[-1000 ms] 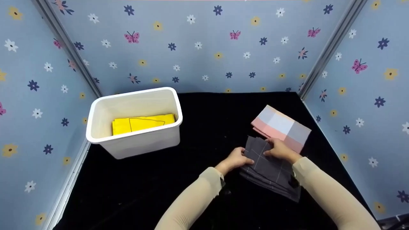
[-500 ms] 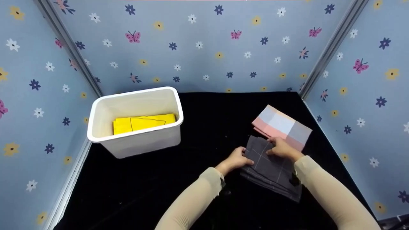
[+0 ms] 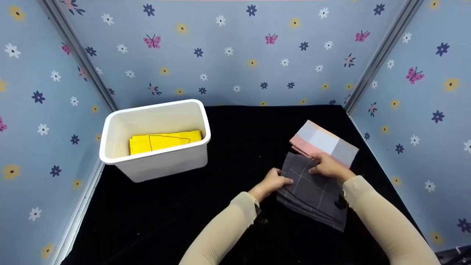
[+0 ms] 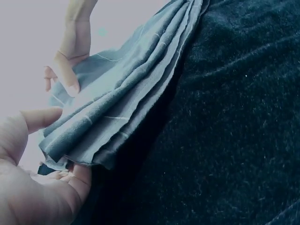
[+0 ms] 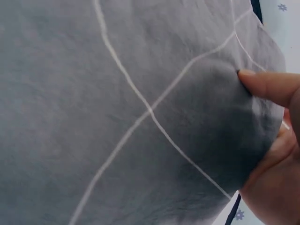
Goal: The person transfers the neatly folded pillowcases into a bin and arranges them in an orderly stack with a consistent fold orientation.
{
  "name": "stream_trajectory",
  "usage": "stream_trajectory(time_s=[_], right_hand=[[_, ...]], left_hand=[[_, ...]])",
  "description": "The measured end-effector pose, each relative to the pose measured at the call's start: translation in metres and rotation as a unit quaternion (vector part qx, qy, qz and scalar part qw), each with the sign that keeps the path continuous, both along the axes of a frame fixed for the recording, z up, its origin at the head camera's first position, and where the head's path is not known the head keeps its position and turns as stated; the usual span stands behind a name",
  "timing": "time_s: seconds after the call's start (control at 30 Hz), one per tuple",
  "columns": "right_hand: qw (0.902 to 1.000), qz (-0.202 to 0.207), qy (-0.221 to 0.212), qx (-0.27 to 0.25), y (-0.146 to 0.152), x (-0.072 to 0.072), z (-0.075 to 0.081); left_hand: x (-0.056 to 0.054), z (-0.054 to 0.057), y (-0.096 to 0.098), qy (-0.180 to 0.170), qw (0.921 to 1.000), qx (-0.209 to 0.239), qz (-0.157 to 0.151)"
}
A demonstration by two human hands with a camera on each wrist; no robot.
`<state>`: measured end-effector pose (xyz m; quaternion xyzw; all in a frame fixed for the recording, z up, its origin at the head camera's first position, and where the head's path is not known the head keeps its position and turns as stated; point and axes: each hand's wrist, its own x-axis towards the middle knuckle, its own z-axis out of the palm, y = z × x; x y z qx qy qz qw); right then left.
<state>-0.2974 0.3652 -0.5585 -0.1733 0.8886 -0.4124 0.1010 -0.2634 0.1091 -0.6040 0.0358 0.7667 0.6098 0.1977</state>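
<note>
A dark grey cloth [image 3: 311, 189] with thin pale lines lies in folded layers on the black surface at the right. My left hand [image 3: 271, 183] pinches its left edge; in the left wrist view, the thumb is above the stacked layers [image 4: 108, 93] and the fingers are underneath. At the far right edge of the cloth, my right hand [image 3: 329, 167] pinches it between thumb and fingers. The right wrist view shows that thumb [image 5: 269, 86] pressed on the grey fabric [image 5: 140, 140], with the other fingers partly hidden behind the edge.
Just beyond the grey cloth lies a folded pink, white and grey checked cloth [image 3: 323, 141], partly covered by my right hand. At the left stands a white bin [image 3: 173, 163] with a folded yellow cloth [image 3: 165, 142] inside. Flowered walls [image 3: 228, 51] enclose the black tabletop [image 3: 165, 217].
My right hand has shifted slightly to the right, and the far edge of the grey cloth has moved a little away from me. The left hand keeps hold at nearly the same spot.
</note>
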Motion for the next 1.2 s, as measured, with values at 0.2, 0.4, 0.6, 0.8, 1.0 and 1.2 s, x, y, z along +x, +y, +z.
stream_trajectory(time_s=[0.2, 0.4, 0.6, 0.8, 1.0, 1.2], right_hand=[[0.999, 0.031, -0.02, -0.024, 0.005, -0.006, 0.012], [0.9959, 0.051, -0.044, -0.059, 0.003, -0.01, 0.021], [0.9951, 0.066, -0.035, -0.065, -0.004, -0.011, 0.025], [0.9934, 0.067, -0.049, -0.079, -0.01, -0.015, 0.027], [0.995, 0.051, -0.05, -0.069, -0.014, -0.017, 0.022], [0.9961, 0.027, -0.042, -0.072, -0.015, -0.017, 0.019]], left_hand=[[-0.002, -0.002, -0.004, -0.015, 0.9991, 0.035, -0.017], [-0.005, -0.004, -0.009, -0.017, 0.9943, 0.1, -0.035], [-0.006, -0.004, -0.011, -0.01, 0.9915, 0.124, -0.037], [-0.007, -0.005, -0.011, -0.029, 0.9896, 0.14, -0.015], [-0.007, -0.007, -0.011, -0.007, 0.9886, 0.149, -0.018], [-0.009, -0.005, -0.013, 0.035, 0.9876, 0.152, -0.019]])
